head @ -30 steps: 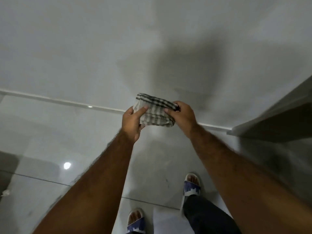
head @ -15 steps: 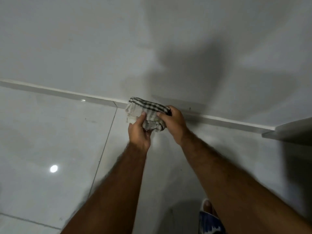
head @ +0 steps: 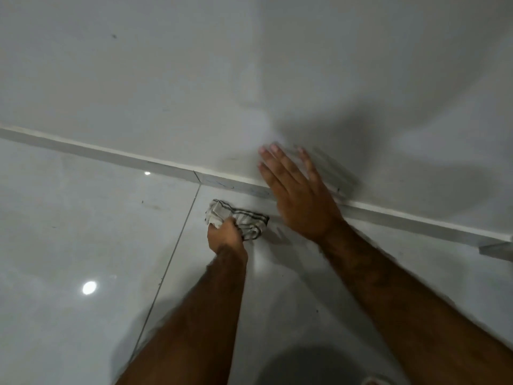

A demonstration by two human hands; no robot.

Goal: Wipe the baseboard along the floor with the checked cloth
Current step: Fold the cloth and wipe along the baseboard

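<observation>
The checked cloth [head: 244,220], cream with dark stripes, is bunched in my left hand [head: 225,237], low over the floor tile and a short way in front of the baseboard [head: 116,156]. The baseboard is a pale grey strip that runs from the left edge down to the right along the foot of the wall. My right hand [head: 298,195] is spread flat with fingers apart, over the wall and across the baseboard, just right of the cloth. It holds nothing. Whether the cloth touches the floor cannot be told.
Glossy light floor tiles [head: 83,245] with a dark grout line [head: 169,262] fill the lower half and reflect a ceiling lamp. The plain wall [head: 222,79] fills the upper half. A corner or door frame edge [head: 497,250] juts out at far right. A dark knee [head: 319,365] shows at the bottom.
My right hand has let go of the cloth and moved up to the wall, fingers spread. My left hand has carried the cloth down toward the floor near the baseboard. The view has dropped lower.
</observation>
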